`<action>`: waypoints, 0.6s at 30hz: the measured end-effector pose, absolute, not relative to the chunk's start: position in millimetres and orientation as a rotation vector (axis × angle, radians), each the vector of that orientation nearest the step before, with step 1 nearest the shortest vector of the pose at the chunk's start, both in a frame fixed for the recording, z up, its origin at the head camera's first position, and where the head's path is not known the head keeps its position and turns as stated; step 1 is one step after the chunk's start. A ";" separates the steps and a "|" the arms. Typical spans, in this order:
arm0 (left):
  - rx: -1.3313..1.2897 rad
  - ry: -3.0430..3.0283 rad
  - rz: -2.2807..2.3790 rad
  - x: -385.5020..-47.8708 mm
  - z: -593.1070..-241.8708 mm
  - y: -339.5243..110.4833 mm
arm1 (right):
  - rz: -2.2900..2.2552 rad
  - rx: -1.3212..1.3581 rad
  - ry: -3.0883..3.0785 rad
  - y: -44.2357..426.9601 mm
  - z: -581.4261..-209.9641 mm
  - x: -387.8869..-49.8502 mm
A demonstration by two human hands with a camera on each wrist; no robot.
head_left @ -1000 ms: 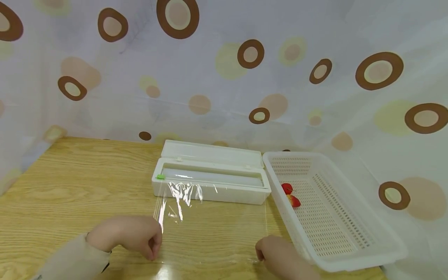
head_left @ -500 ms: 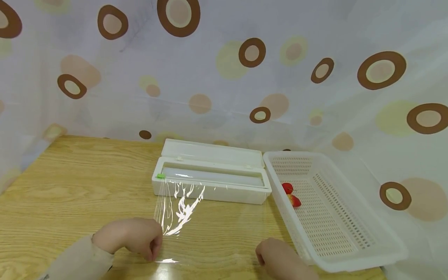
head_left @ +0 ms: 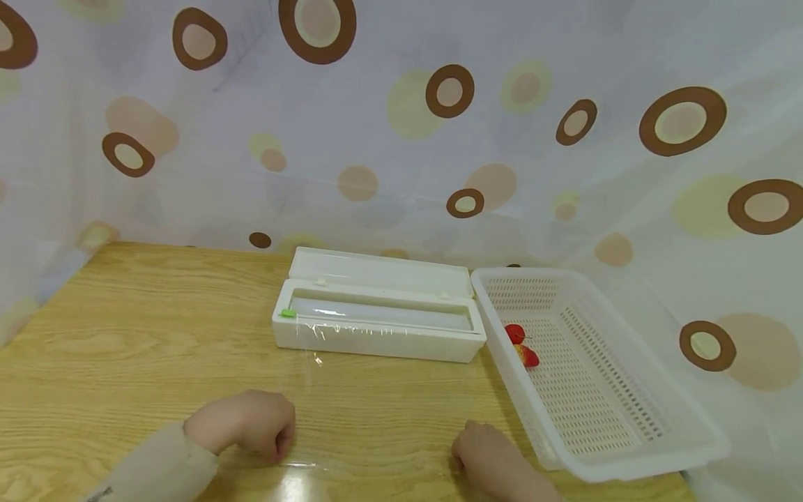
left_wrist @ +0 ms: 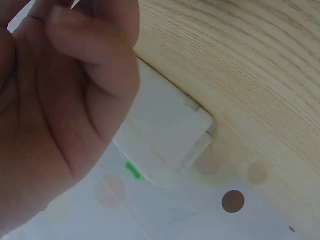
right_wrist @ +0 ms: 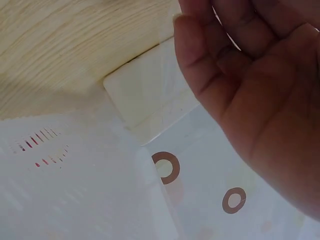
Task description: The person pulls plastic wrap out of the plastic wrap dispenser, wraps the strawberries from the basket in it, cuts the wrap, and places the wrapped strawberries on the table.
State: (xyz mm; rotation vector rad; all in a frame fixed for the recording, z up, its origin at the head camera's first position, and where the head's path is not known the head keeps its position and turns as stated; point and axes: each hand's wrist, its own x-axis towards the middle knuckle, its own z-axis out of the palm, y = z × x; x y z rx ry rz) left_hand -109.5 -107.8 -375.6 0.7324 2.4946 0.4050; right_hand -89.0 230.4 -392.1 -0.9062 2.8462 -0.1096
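Observation:
A white cling film dispenser (head_left: 376,342) stands on the table with its lid (head_left: 379,272) tipped back. Inside lies a pale roll of film (head_left: 383,314), and a green slider (head_left: 288,314) sits at the left end. From the dispenser's front, a clear sheet of cling film (head_left: 318,360) stretches towards me, hard to see except for glints. My left hand (head_left: 256,422) pinches its near left corner with curled fingers. At the near right corner my right hand (head_left: 492,457) pinches it too. Both wrist views show curled fingers; the film edge in them is barely visible.
To the right of the dispenser stands a white perforated basket (head_left: 633,335), close to my right hand. Two small red fruits (head_left: 522,345) lie against its left side. A dotted curtain (head_left: 401,139) hangs behind the wooden table (head_left: 157,335).
Bright wrinkled glare on the film's left part has mostly gone, and the sheet looks flatter. My left hand has shifted slightly right; the right hand has barely moved.

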 end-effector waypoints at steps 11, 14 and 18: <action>0.700 2.463 0.449 -111.0 -381.6 -107.1 | -0.202 -0.743 2.789 230.1 -389.9 -84.6; 0.709 2.469 0.452 -110.8 -381.6 -106.9 | -0.214 -0.731 2.796 230.2 -389.3 -83.9; 0.724 2.465 0.469 -110.9 -379.8 -106.9 | -0.205 -0.649 2.804 229.7 -385.3 -80.1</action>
